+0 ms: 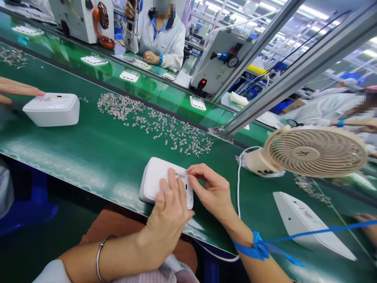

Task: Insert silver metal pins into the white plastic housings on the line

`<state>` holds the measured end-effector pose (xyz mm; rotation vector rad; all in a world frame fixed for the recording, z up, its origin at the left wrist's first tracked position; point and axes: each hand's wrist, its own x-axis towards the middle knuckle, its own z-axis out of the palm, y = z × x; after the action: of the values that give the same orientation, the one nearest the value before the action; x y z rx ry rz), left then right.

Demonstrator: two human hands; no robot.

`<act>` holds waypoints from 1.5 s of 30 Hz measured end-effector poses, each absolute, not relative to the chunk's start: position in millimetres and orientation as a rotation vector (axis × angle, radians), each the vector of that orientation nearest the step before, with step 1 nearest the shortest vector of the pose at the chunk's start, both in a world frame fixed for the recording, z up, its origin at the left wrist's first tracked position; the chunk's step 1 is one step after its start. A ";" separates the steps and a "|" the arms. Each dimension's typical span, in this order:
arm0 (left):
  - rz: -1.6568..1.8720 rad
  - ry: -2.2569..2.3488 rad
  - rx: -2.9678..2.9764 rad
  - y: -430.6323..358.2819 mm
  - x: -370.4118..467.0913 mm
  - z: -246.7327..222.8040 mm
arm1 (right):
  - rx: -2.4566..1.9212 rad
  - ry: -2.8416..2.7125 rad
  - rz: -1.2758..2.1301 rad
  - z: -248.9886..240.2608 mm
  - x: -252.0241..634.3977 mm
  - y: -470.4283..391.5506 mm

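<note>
A white plastic housing (153,177) lies on the green work surface (118,157) just in front of me. My left hand (169,212), a metal bangle on its wrist, rests on top of the housing with its fingers spread over the face. At the housing's far right edge is my right hand (213,190), thumb and forefinger pinched together; whatever they hold is too small to make out. A blue strap (255,247) circles the right wrist. Many small metal pieces (120,106) are scattered beyond the housing.
Another person's hand (20,88) touches a second white housing (53,112) at left. A beige fan (315,153) with a white cable stands at right, near another housing (312,224). Behind, a green conveyor (161,90) carries white parts; a person in white (171,39) sits across.
</note>
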<state>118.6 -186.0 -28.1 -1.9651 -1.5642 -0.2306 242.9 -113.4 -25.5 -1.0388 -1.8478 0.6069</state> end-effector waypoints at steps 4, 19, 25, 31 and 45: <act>-0.250 -1.565 -1.968 -185.1 119.4 -29.3 | -0.970 -1.937 0.544 -26.5 241.6 -111.4; -0.188 -1.542 -1.962 -186.9 118.8 -28.8 | -1.032 -2.079 0.198 -31.7 233.9 -111.3; -0.185 -1.547 -1.959 -187.4 119.0 -26.4 | -1.041 -2.007 0.373 -28.8 238.5 -114.7; -0.167 -1.570 -1.955 -187.4 120.2 -26.1 | -1.028 -1.980 0.440 -31.3 245.2 -122.3; -0.199 -1.528 -2.069 -188.8 111.7 -22.4 | -1.129 -2.022 0.129 -26.2 264.2 -122.4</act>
<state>111.7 -188.8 -22.4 -2.0695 -1.5281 -0.1992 264.2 -122.4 -26.2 -1.1290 -2.0222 0.1293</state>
